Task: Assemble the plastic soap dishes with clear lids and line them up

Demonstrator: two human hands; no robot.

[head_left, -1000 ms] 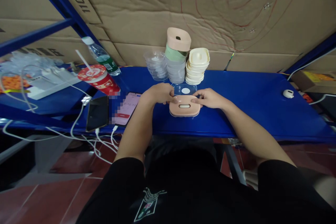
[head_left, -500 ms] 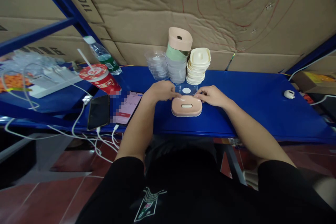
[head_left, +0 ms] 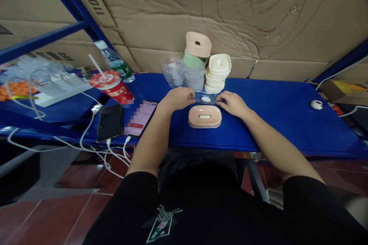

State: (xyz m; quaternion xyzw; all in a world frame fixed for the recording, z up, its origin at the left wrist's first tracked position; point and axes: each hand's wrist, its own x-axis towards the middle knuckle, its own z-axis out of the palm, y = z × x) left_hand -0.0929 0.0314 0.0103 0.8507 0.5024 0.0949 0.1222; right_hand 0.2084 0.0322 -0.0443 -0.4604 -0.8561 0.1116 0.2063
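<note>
A shallow clear plastic tray (head_left: 212,97) with a round white spot lies just behind a pink oval box on the blue tabletop. My left hand (head_left: 182,97) pinches the tray's left end between thumb and fingers. At its right end, my right hand (head_left: 232,103) grips the rim the same way. Nearer to me, the pink box (head_left: 204,121) stands apart from both hands, with a white piece showing in the slot of its top.
Behind my hands stand stacked clear trays (head_left: 173,73), cream lids (head_left: 219,69), and a pink shell (head_left: 198,43) atop a green one (head_left: 194,59). Leftward are a red cup (head_left: 116,88), a bottle (head_left: 116,63), and two phones with cables. A white earbud case (head_left: 316,104) lies right.
Both hands have moved from the pink box's back corners to the ends of the clear tray and closed on it. The pink box stays where it was.
</note>
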